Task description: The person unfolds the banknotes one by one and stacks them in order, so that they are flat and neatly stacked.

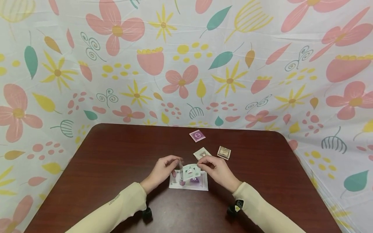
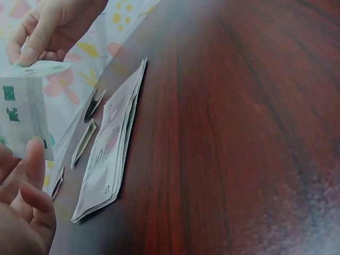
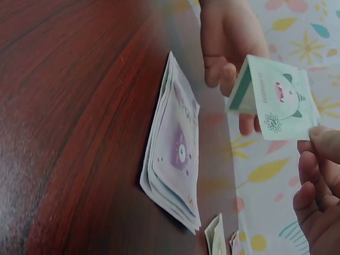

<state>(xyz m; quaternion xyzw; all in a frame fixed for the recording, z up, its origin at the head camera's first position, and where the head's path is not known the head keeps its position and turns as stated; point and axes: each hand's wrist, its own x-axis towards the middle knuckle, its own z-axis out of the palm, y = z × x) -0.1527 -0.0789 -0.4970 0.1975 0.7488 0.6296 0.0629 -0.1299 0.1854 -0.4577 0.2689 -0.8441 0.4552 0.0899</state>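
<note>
A pale green play banknote [image 1: 190, 171], creased across into two halves, is held up between both hands. My right hand [image 1: 220, 171] pinches one edge between thumb and fingertips. At the other half, my left hand [image 1: 161, 170] has its fingertips on the note; the right wrist view partly hides them behind it. A cartoon face shows on the front half [image 3: 284, 98], and the back half [image 2: 21, 114] carries green print. Beneath the hands lies a stack of pale purple play banknotes [image 3: 175, 143], unfolded, with slightly spread edges.
Beyond the hands on the dark wooden table [image 1: 125, 142] lie folded notes: a cream one [image 1: 201, 152] close behind the right hand, a brown one [image 1: 224, 152] to its right, and a purple one [image 1: 197, 136] farther back. A flowered cloth [image 1: 186, 64] hangs behind.
</note>
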